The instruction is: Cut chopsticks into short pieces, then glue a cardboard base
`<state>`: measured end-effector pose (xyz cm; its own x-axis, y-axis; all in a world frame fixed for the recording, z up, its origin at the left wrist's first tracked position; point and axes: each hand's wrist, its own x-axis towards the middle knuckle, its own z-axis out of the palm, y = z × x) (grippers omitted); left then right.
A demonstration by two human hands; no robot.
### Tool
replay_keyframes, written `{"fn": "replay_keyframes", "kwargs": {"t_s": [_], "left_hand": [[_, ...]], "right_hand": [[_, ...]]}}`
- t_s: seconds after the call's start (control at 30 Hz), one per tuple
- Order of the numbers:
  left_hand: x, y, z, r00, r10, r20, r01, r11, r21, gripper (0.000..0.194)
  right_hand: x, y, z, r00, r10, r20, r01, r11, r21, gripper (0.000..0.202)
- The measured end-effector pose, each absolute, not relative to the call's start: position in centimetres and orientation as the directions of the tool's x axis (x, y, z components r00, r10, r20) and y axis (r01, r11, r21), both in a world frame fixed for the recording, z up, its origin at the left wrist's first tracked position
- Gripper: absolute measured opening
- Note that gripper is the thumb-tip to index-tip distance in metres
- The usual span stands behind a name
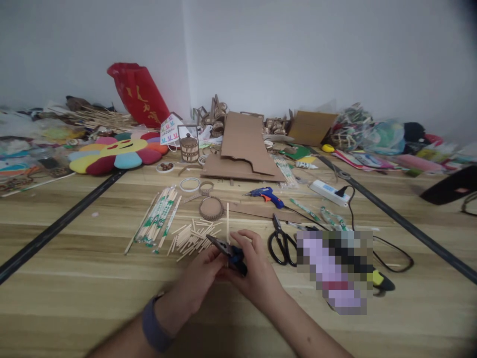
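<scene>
My right hand is closed around a pair of pliers with dark blue handles, their jaws pointing up and left. A thin wooden stick stands nearly upright at the jaws. Its lower end is in the closed fingers of my left hand, partly hidden by the pliers. Just beyond my left hand lies a loose heap of short cut sticks. Wrapped chopsticks in green-and-white paper lie left of the heap. Behind it sits a round cardboard piece with a ridged rim.
Black-handled scissors lie right of my hands, near a blurred purple item. Farther back are a blue glue gun, a white power strip, cardboard sheets, a small wooden bucket and a flower cushion.
</scene>
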<state>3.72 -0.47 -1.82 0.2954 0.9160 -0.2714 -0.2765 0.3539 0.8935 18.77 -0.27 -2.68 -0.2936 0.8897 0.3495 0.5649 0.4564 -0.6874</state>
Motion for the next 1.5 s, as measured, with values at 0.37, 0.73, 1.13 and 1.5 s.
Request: {"fn": "replay_keyframes", "kwargs": {"t_s": [0.37, 0.73, 1.13, 1.5], "left_hand": [[0.9, 0.8, 0.2, 0.279, 0.920, -0.274, 0.003, 0.285, 0.959, 0.042], [1.1, 0.2, 0.5, 0.440, 0.867, -0.234, 0.124, 0.200, 0.972, 0.043], [1.8, -0.2, 0.0, 0.522, 0.819, -0.237, 0.068, 0.237, 0.969, 0.044], [1.9, -0.3, 0.0, 0.520, 0.812, -0.265, 0.040, 0.287, 0.957, 0.046]], "right_hand": [[22.6, 1.0, 1.9, -0.469, 0.850, -0.239, 0.377, -0.052, -0.925, 0.017], [23.0, 1.1, 1.4, -0.587, 0.743, -0.323, 0.439, -0.044, -0.898, 0.012], [22.6, 0.9, 1.3, -0.623, 0.725, -0.294, 0.389, -0.040, -0.920, 0.012], [22.4, 0.8, 1.7, -0.613, 0.736, -0.288, 0.426, 0.000, -0.905, 0.014]]}}
